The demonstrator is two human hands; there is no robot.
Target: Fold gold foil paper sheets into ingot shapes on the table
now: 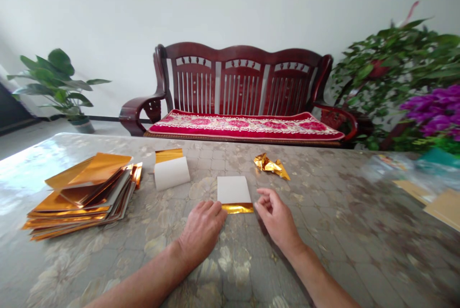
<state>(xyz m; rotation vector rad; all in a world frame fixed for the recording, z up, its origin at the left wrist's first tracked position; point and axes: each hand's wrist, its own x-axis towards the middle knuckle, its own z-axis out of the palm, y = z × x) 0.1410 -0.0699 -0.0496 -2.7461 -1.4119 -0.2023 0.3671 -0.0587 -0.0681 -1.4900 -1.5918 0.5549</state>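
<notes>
In front of me on the table lies a sheet of gold foil paper [233, 189], white side up, with a shiny gold strip folded along its near edge. My left hand [204, 226] is closed at the near left corner of this sheet, fingertips pressed on the end of the strip. Just off the right end of the strip is my right hand [276, 217], its thumb and forefinger apart and the other fingers loosely bent. A curled sheet [171, 174], white with a gold band, rests farther back on the left. Crumpled gold foil [271, 166] lies beyond my right hand.
On the left of the patterned table [161, 260] is an uneven stack of gold foil sheets [82, 198]. Clear plastic bags [391, 166] and brown card pieces [443, 208] lie at the right edge. A wooden bench [242, 87] stands behind the table, between potted plants.
</notes>
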